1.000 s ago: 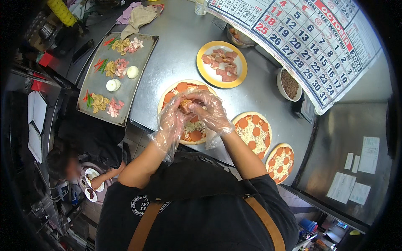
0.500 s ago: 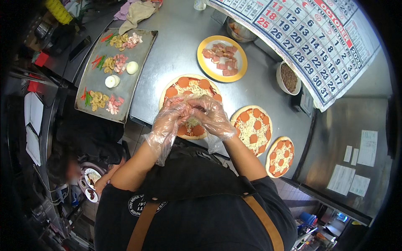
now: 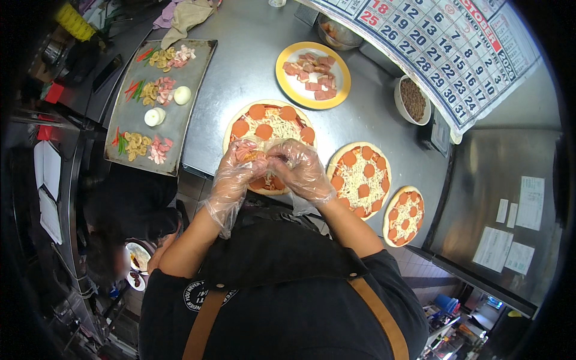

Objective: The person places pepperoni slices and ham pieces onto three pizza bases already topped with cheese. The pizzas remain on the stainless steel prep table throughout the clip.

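Steel worktop (image 3: 207,132): pepperoni pizzas (image 3: 279,123) noted. Above one, meat (image 3: 247,156) is held by left hand (image 3: 233,171); grip of right hand (image 3: 301,172) cannot be determined.

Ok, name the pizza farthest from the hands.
The rightmost pizza; the leftmost pizza lies under the left hand and right hand, the middle pizza in between.

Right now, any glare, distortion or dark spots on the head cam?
Head view: pale glare on the steel table, small glints on the left glove and right glove; head view: calendar edge bows, likely fisheye; head view: corners fall to black, lower left dim.
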Motion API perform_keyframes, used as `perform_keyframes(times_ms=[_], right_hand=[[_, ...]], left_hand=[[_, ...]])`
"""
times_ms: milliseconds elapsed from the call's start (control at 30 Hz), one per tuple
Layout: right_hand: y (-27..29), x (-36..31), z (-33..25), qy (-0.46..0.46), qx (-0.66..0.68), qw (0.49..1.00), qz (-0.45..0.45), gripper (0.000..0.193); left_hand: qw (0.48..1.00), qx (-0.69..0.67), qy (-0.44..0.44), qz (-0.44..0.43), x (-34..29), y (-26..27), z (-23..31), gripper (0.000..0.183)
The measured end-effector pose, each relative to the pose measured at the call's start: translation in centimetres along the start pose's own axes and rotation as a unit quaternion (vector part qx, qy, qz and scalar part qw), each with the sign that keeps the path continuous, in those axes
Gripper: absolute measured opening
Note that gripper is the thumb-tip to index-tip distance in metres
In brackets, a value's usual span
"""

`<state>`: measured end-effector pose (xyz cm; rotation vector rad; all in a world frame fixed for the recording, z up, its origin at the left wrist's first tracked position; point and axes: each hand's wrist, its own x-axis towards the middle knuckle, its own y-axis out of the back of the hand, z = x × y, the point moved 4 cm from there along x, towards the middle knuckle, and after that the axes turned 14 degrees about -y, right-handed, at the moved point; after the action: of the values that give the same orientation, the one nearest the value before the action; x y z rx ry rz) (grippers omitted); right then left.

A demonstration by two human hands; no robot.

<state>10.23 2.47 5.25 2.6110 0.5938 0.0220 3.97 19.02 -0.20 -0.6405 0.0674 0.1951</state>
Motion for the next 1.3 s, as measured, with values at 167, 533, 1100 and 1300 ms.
perform_keyframes(times_ms=[167, 533, 1100, 1300], right_hand=[[0.2, 0.1, 0.1, -0.003, -0.006, 1.0, -0.024, 0.013], [-0.2, 0.2, -0.7, 0.093, -0.021, 0.994, 0.049, 0.005], [-0.2, 13.9, 5.8, -0.041, -0.361, 0.931, 0.038, 0.025], [-0.1, 6.9, 0.6, -0.049, -0.157, 0.986, -0.014, 0.031]], left_hand=[[1.0, 0.024, 0.004, -0.013, -0.4, 0.0, -0.2, 0.038], [0.991, -0.059, 0.048, 0.107, -0.8, 1.6, -0.2, 0.032], [0.988, -0.079, 0.041, 0.127, -3.2, 5.5, 1.9, 0.037], [0.984, -0.125, 0.02, 0.126, -2.8, 5.0, 0.7, 0.043]])
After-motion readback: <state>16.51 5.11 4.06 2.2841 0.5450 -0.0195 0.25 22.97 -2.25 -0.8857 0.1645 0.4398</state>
